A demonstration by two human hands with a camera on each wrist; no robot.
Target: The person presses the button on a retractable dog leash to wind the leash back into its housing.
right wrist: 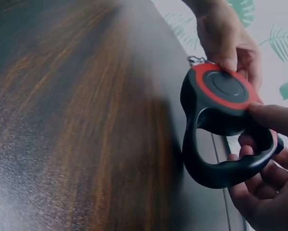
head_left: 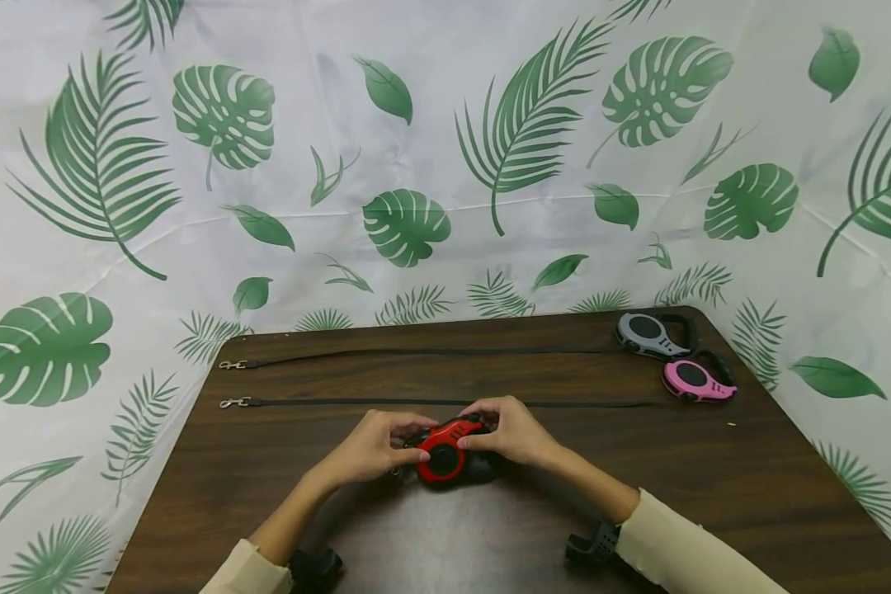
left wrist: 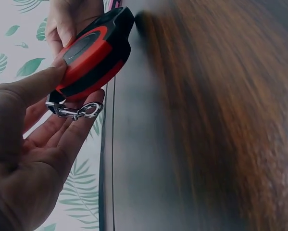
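Observation:
A red and black retractable dog leash is held between both hands over the near middle of the table. My left hand grips its left side, thumb on the red face and fingers behind. From the other side my right hand pinches the casing near the handle, thumb on top. In the right wrist view the black loop handle shows whole, with right-hand fingertips visible through its opening. A silver snap hook sticks out from the casing over the left fingers in the left wrist view.
On the brown wooden table, a grey leash and a pink leash lie at the back right. Their black cords stretch leftward to silver clips. Leaf-patterned cloth hangs behind the table.

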